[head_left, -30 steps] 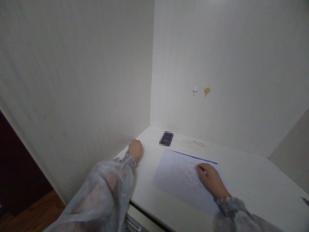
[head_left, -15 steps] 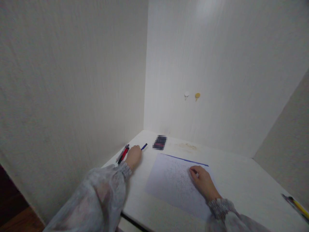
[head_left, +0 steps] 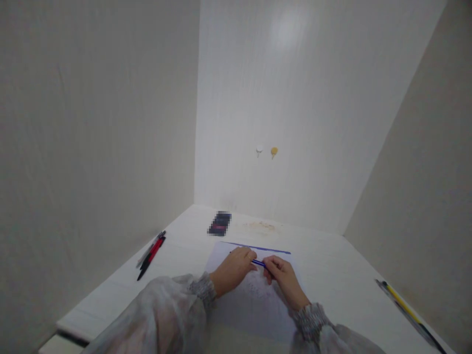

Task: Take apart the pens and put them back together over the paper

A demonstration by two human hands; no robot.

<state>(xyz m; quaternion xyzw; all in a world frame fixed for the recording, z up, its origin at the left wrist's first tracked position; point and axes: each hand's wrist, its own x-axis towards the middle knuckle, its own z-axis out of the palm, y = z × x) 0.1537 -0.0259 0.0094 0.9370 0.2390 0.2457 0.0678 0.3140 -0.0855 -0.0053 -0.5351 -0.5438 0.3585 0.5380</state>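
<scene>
Pen, pinched by the left hand and right hand, is over paper the hands partly hide. Loose pens lie left, a pixelated dark object behind, a yellow stick right.

A: Where does the paper sit?
B: On the desk, at the lower centre of the frame, beneath the left hand and the right hand.
A: And the pen?
B: Over the paper's far part, running from one hand to the other.
A: What's behind?
B: A pixelated item on the desk, just beyond the paper's far left corner. Higher, near the frame's middle, two hooks side by side on the back wall.
A: The edges?
B: Several pens lie lower left, beside the left wall; a few implements lie lower right, along the right wall.
</scene>
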